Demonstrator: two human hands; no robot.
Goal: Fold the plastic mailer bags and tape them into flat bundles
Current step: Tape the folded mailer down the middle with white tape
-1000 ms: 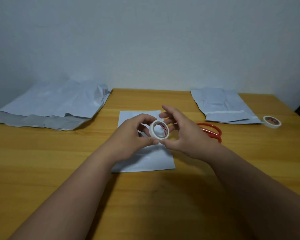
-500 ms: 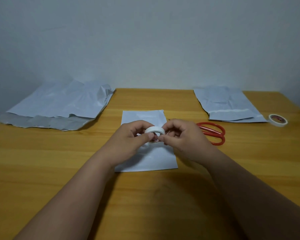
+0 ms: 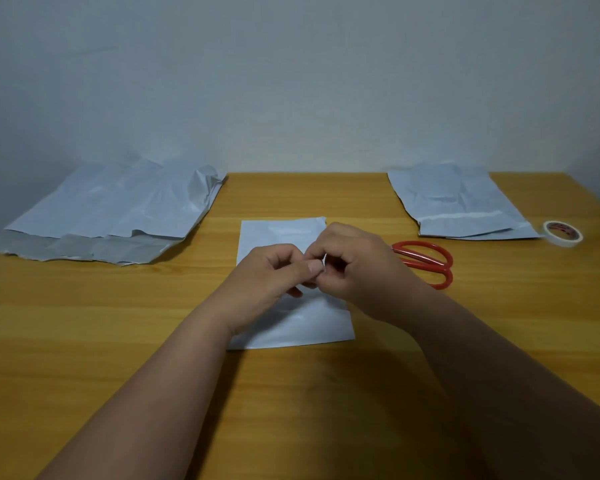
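Your left hand [image 3: 269,271] and right hand [image 3: 352,268] meet above the folded mailer bag [image 3: 291,320] on the tabletop [image 3: 84,323], fingers curled, contents hidden; red scissors [image 3: 426,263] just right of the bag.

Pale grey-white mailer bags [image 3: 111,206], red-handled scissors [image 3: 426,263], white tape roll [image 3: 563,233], honey wood-grain table [image 3: 84,341].

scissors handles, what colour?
Red, on the scissors lying right of the hands; the head view shows them clearly.
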